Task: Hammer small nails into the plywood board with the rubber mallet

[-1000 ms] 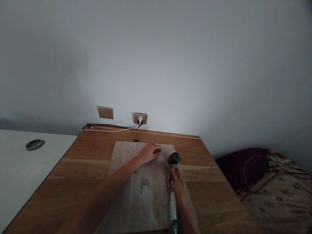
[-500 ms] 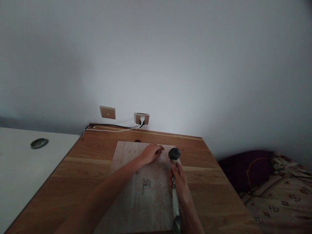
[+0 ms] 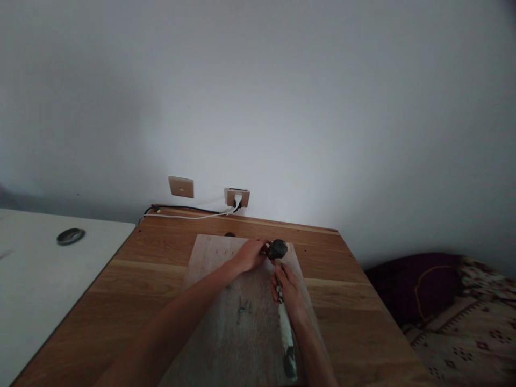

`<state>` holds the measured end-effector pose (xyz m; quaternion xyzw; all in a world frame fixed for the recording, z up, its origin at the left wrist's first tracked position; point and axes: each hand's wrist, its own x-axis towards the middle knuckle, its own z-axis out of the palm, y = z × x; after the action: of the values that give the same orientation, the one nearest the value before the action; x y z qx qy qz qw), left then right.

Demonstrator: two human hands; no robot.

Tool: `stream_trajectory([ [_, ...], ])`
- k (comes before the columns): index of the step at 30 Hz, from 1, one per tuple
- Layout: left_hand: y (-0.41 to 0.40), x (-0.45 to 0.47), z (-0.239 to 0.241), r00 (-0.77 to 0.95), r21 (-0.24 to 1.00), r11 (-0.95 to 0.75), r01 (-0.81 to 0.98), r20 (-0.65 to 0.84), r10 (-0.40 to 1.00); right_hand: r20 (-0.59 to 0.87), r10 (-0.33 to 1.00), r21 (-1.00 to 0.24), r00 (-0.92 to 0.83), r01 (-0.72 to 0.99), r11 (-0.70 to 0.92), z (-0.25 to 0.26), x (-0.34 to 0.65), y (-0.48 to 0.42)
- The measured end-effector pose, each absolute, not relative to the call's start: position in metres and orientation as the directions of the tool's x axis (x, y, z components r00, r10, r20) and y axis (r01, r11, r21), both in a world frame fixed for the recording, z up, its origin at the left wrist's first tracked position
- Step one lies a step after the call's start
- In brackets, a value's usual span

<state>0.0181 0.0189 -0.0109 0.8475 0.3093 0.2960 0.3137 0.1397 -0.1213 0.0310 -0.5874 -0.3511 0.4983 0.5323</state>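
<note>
Lying over the right part of the pale board, the mallet has its long axis running near to far, the dark head at the far end and tilted slightly left, the paint-blotched handle reaching toward the near edge. The right hand is wrapped round the upper handle, just below the head. The left hand rests at the far part of the board with fingers curled beside the mallet head, which partly covers them; whether they pinch anything cannot be told. Nearer, at mid-board, lie several thin metal pieces, probably nails, too blurred to count. Board and hands are set on a wooden tabletop. On the white surface at left sits a dark oval object, dish or ring; its interior is indistinct. At right, patterned bedding is cut off by the frame.
</note>
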Motion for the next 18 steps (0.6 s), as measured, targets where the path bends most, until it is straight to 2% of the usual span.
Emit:
stream_trajectory([
  [13,0.020,0.021,-0.015,0.605,0.738,-0.580,0.344,0.299,0.738,-0.256,0.933,-0.965,0.254,-0.118,-0.233,0.027,0.141,-0.122],
  [18,0.011,0.006,0.008,0.630,0.727,-0.591,0.349,0.284,0.722,-0.284,0.915,-0.958,0.287,-0.125,-0.259,0.033,0.143,-0.143],
])
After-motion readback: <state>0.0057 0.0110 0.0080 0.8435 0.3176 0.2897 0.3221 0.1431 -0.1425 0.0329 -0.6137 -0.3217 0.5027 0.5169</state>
